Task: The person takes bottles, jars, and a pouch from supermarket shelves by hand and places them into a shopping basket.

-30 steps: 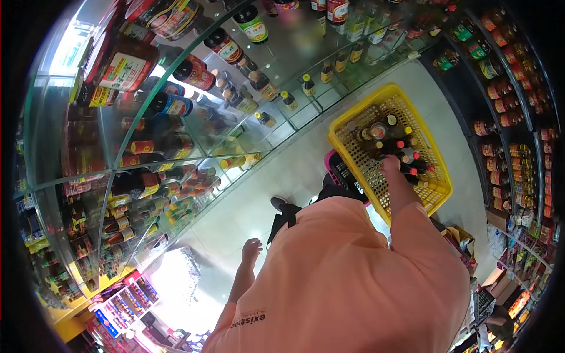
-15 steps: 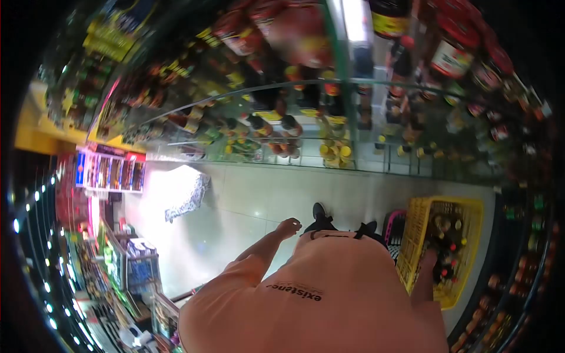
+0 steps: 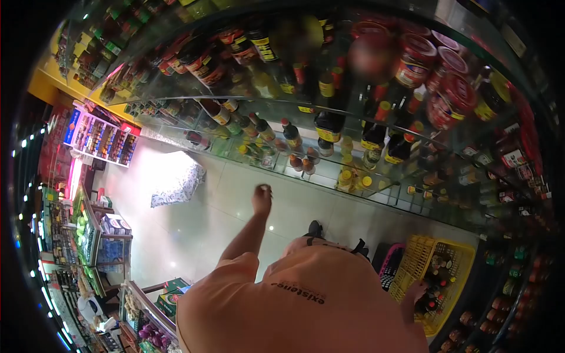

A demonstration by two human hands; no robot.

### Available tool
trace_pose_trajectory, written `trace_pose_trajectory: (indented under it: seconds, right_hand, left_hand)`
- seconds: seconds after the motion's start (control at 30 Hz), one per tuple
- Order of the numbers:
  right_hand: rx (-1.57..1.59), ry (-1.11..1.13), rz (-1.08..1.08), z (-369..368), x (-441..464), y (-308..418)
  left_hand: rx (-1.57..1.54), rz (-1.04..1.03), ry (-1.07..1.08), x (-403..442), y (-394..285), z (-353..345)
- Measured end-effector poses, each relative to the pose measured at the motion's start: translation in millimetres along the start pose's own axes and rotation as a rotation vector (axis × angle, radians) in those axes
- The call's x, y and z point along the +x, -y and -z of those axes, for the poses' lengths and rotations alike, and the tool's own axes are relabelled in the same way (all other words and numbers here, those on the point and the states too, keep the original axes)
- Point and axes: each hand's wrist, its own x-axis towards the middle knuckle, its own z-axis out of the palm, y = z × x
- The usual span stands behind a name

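My left hand hangs over the tiled floor, away from the shelves. Its fingers are loosely curled in, and I see nothing in them. On the right, my right hand is at the near side of a yellow plastic crate. Its fingers are not clear there, so whether they grip the crate or a bottle cannot be made out. Several dark bottles with red and yellow caps stand inside the crate. Beside the crate is a pink-edged dark basket.
Glass shelves packed with sauce bottles and red-lidded jars run along the front. A patterned open umbrella lies on the floor to the left. Produce stands line the left side. More jars sit at the right.
My left hand has moved forward, toward the shelves. The view has turned, so the shelves slant down to the right and the crate appears lower. My right hand stays at the crate.
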Motion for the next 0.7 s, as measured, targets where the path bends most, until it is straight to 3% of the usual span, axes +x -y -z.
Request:
trace_pose_trajectory:
  seconds: [0.03, 0.1, 0.13, 0.2, 0.27, 0.4, 0.5, 0.57, 0.6, 0.67, 0.7]
  right_hand:
    - [-0.026, -0.036, 0.03, 9, -19, 14]
    - [-0.05, -0.079, 0.063, 8, -36, 29]
    - [-0.09, -0.147, 0.118, 3, -41, 32]
    - [-0.129, -0.218, 0.169, -2, -56, 42]
    - [-0.109, -0.174, 0.183, -2, -75, 55]
    - [0.052, -0.175, 0.259, -19, -111, 56]
    - [0.086, -0.037, 0.238, -41, -113, 34]
    - [0.054, 0.09, 0.17, -43, -123, 29]
    - [0.059, 0.086, 0.165, -53, -117, 17]
    - [-0.473, 0.105, 0.317, -100, -75, -31]
    - [-0.472, 0.103, 0.31, -124, -61, -56]
  left_hand:
    - [-0.078, -0.036, -0.11, 31, -19, 6]
    - [0.088, -0.183, -0.303, 87, -65, 30]
    - [-0.012, -0.227, -0.394, 113, -88, 39]
    - [0.06, -0.325, -0.493, 144, -148, 62]
    - [-0.115, -0.394, -0.515, 186, -174, 76]
    - [-0.031, -0.451, -0.498, 256, -180, 91]
    - [-0.022, -0.456, -0.427, 294, -169, 86]
    - [-0.275, -0.49, -0.198, 308, -163, 81]
    - [-0.085, -0.336, -0.173, 295, -180, 84]
    - [-0.072, -0.317, -0.183, 305, -164, 82]
    - [-0.055, -0.296, -0.196, 311, -154, 81]
